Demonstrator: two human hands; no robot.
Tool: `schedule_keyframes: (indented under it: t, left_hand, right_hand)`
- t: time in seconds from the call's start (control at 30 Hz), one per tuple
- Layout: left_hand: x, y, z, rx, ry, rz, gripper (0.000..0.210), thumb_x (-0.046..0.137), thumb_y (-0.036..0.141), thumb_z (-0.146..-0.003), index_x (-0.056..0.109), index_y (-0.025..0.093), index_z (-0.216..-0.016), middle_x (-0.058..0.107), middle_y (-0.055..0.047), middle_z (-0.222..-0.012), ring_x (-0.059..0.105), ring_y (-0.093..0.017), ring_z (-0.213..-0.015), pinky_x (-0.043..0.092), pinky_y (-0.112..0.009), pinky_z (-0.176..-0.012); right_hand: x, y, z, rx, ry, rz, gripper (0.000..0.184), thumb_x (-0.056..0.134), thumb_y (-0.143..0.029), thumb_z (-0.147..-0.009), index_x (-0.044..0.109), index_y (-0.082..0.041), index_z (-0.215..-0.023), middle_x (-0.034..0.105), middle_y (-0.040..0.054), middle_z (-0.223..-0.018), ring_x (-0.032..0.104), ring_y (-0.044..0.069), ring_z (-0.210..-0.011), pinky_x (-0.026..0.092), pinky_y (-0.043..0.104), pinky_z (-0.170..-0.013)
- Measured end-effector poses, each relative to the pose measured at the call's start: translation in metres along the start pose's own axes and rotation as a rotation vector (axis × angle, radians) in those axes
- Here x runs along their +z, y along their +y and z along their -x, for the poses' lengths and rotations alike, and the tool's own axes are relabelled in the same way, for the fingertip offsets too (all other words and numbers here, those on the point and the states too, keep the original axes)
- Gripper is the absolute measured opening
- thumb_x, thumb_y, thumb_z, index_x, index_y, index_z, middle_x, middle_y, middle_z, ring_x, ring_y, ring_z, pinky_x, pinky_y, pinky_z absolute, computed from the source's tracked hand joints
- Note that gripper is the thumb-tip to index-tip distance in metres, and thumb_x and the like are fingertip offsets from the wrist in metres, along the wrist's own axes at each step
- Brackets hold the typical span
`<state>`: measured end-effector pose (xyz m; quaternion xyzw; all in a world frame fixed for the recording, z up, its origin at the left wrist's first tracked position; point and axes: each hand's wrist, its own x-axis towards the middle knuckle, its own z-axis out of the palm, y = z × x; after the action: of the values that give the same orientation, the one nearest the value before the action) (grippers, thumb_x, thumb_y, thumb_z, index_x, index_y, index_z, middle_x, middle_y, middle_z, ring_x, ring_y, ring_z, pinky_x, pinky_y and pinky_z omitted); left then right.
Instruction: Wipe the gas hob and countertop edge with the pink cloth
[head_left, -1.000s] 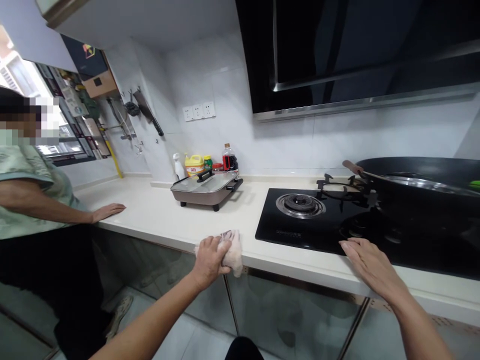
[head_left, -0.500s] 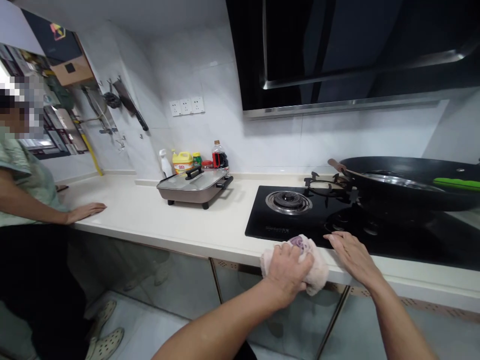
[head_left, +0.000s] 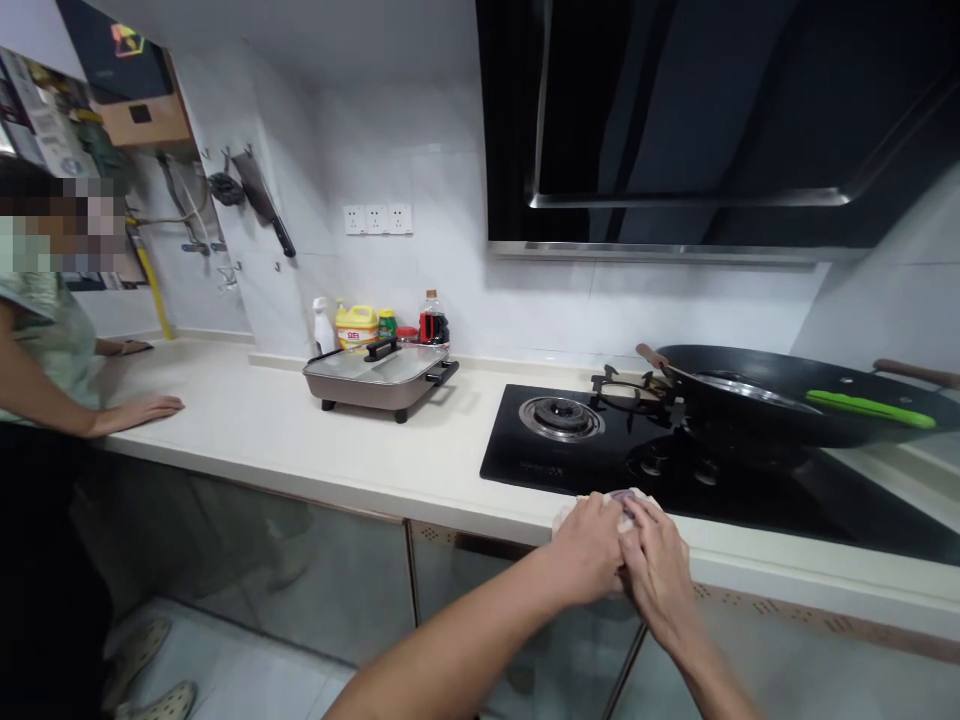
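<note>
Head cam: my L hand (head_left: 591, 545) clamps a pale cloth (head_left: 564, 519) at the counter edge (head_left: 450, 508); my R hand (head_left: 660, 555) meets it there, can't tell if gripping. Hob (head_left: 780, 505) just beyond both hands, wok (head_left: 757, 422) farther R, lidded pan (head_left: 360, 390) farther L.

Head-worn, the single camera looks forward and down across the table (head_left: 427, 450) and stove (head_left: 675, 490), facing the wall (head_left: 547, 310) behind at close range.
</note>
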<state>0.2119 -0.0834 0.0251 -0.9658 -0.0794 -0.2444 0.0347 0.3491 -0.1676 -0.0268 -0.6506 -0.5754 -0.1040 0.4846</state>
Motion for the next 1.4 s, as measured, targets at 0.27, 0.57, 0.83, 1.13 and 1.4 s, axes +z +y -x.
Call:
schedule_keyframes:
  t: [0.27, 0.57, 0.83, 1.13, 1.4]
  left_hand:
    - [-0.033, -0.032, 0.039, -0.176, 0.134, 0.547, 0.042, 0.057, 0.01, -0.084, 0.068, 0.023, -0.122, 0.071, -0.007, -0.113, 0.066, -0.021, -0.104, 0.052, -0.032, -0.094]
    - [-0.039, -0.027, 0.057, -0.682, 0.29, 0.486, 0.038, 0.062, 0.009, -0.074, 0.063, 0.022, -0.11, 0.07, -0.002, -0.104, 0.061, -0.024, -0.104, 0.045, -0.042, -0.101]
    - [-0.042, -0.021, 0.085, -0.629, 0.329, 0.521, 0.018, 0.058, 0.014, -0.086, 0.066, 0.022, -0.1, 0.071, -0.005, -0.102, 0.063, -0.023, -0.1, 0.047, -0.04, -0.098]
    - [-0.019, -0.018, 0.076, -0.664, 0.507, 0.41, 0.022, 0.054, 0.003, -0.074, 0.06, 0.022, -0.085, 0.064, -0.004, -0.092, 0.061, -0.022, -0.096, 0.046, -0.039, -0.092]
    - [-0.046, -0.027, 0.079, -0.663, 0.422, 0.558, 0.02, 0.063, 0.016, -0.083, 0.063, 0.023, -0.102, 0.065, -0.004, -0.104, 0.062, -0.022, -0.101, 0.05, -0.036, -0.092]
  right_hand:
    - [0.022, 0.034, 0.007, -0.154, 0.09, 0.282, 0.074, 0.05, -0.065, -0.094, 0.032, -0.03, -0.157, 0.024, 0.0173, -0.166, 0.031, 0.045, -0.149, 0.039, 0.067, -0.11]
    - [0.001, -0.001, 0.006, -0.087, -0.022, 0.248, 0.083, 0.051, -0.065, -0.095, 0.026, -0.019, -0.159, 0.046, 0.0204, -0.153, 0.039, 0.039, -0.145, 0.037, 0.061, -0.114]
    - [-0.001, 0.015, 0.012, -0.119, -0.188, 0.435, 0.062, 0.05, -0.06, -0.095, 0.05, -0.024, -0.146, 0.057, 0.0157, -0.144, 0.037, 0.041, -0.145, 0.036, 0.062, -0.113]
    - [0.009, 0.012, 0.016, -0.186, -0.105, 0.432, 0.066, 0.058, -0.059, -0.091, 0.049, -0.025, -0.146, 0.058, 0.0163, -0.142, 0.043, 0.042, -0.142, 0.039, 0.059, -0.111]
    - [0.017, 0.007, 0.018, -0.17, -0.034, 0.411, 0.062, 0.06, -0.052, -0.088, 0.047, -0.03, -0.144, 0.058, 0.0139, -0.139, 0.044, 0.042, -0.141, 0.039, 0.06, -0.109]
